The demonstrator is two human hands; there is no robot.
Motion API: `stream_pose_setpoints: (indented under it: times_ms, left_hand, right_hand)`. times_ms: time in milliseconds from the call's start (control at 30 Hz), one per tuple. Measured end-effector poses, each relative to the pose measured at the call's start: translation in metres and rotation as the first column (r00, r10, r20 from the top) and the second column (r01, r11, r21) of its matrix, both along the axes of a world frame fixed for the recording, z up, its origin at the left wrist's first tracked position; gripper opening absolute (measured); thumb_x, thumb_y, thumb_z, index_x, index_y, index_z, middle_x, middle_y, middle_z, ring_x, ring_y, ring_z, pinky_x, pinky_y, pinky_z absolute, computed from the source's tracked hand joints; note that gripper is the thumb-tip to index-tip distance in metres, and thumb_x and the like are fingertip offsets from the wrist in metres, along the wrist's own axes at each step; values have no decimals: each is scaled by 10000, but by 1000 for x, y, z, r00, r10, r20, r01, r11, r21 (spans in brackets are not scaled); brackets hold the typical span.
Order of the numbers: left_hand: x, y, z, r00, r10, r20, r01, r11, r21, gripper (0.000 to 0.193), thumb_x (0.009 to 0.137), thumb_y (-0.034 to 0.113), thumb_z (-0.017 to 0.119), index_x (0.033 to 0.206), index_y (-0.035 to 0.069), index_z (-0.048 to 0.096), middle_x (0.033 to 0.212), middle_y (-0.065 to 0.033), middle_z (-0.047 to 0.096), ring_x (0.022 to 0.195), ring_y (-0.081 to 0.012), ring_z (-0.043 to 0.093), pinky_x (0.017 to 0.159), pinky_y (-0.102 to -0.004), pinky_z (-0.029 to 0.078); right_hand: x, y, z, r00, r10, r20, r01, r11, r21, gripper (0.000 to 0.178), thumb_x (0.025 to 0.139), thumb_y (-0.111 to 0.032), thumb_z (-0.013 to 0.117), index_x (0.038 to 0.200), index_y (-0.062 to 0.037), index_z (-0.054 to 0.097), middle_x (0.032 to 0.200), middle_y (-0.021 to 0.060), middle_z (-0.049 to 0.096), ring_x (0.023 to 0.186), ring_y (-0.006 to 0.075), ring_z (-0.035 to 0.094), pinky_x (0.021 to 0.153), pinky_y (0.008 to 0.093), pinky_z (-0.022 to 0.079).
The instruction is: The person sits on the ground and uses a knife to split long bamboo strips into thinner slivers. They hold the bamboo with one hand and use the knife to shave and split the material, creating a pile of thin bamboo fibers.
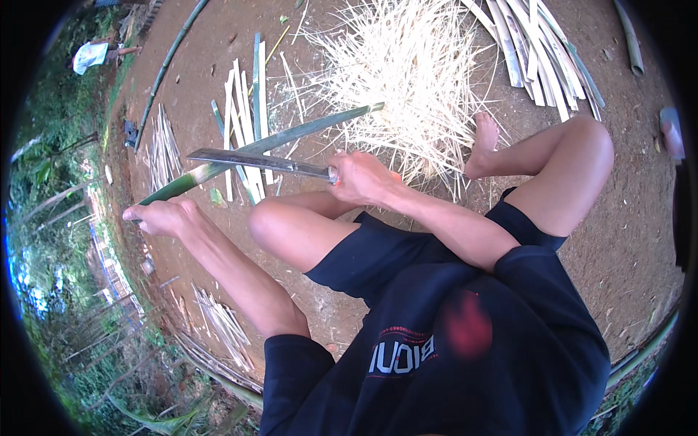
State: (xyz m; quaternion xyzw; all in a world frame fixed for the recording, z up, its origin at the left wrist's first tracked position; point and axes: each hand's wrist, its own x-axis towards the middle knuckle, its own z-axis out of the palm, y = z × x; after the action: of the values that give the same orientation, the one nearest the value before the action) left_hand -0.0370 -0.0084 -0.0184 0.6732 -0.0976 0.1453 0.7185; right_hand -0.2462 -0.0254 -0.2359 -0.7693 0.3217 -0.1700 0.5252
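Note:
A long green bamboo strip (pixel 305 129) slants across in front of me, its far end over a heap of pale shavings (pixel 414 65). My left hand (pixel 166 216) is closed round the strip's near left end. In my right hand (pixel 363 178) is the handle of a machete (pixel 254 161), partly hidden by my fingers. The dark blade points left and lies across the bamboo, close to a pale band on it; whether it touches or hovers just above I cannot tell.
Split bamboo strips (pixel 240 123) lie beyond my left knee, with thin sticks (pixel 164 149) farther left. More pale strips (pixel 542 51) are fanned out at far right. A bamboo pole (pixel 171 62) lies far left. Another person (pixel 91 57) is in the distance. Bare soil surrounds me.

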Motion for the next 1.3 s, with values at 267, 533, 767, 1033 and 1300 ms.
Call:
stream_pose_setpoints:
  times_ms: [267,533,767,1033,1300]
  left_hand:
    - [3,5,-8,999,52,12,-52,998,-24,864,982,518,341,1394,-182,48,1482,-310,170,1393,-358,252,1174,-423,234]
    - [22,3,-11,998,65,24,-62,995,-79,841,989,487,359,1412,-158,21,1515,-265,133,1406,-330,225,1186,-434,187]
    - [39,6,-15,998,54,39,-50,994,-93,833,996,475,353,1382,-201,56,1487,-283,191,1381,-320,271,1179,-440,212]
    - [79,6,-22,999,1,43,3,996,-94,859,977,492,383,1377,-200,68,1485,-264,209,1363,-307,299,1172,-450,235]
    - [134,14,-22,991,-132,31,134,989,-57,677,977,582,262,1103,-76,360,1104,-196,454,998,-248,496,879,-415,451]
  right_hand:
    - [-7,-15,-22,988,-55,-146,63,997,54,266,759,-170,582,951,-3,662,717,190,665,658,352,664,642,452,546]
    - [-18,-39,-66,930,-18,-366,70,989,129,271,757,-151,565,957,12,651,800,221,674,739,360,670,677,455,543]
    - [-29,-37,-85,907,-36,-421,114,980,161,240,779,-180,580,939,-16,653,760,234,659,704,371,664,686,458,529]
    - [-62,-81,-192,771,-82,-631,254,949,187,317,790,-228,564,999,-9,657,909,254,668,861,378,664,817,441,521]
    - [-97,-89,-250,674,-112,-730,341,924,173,310,769,-229,583,930,20,673,886,265,669,866,383,661,819,439,516]
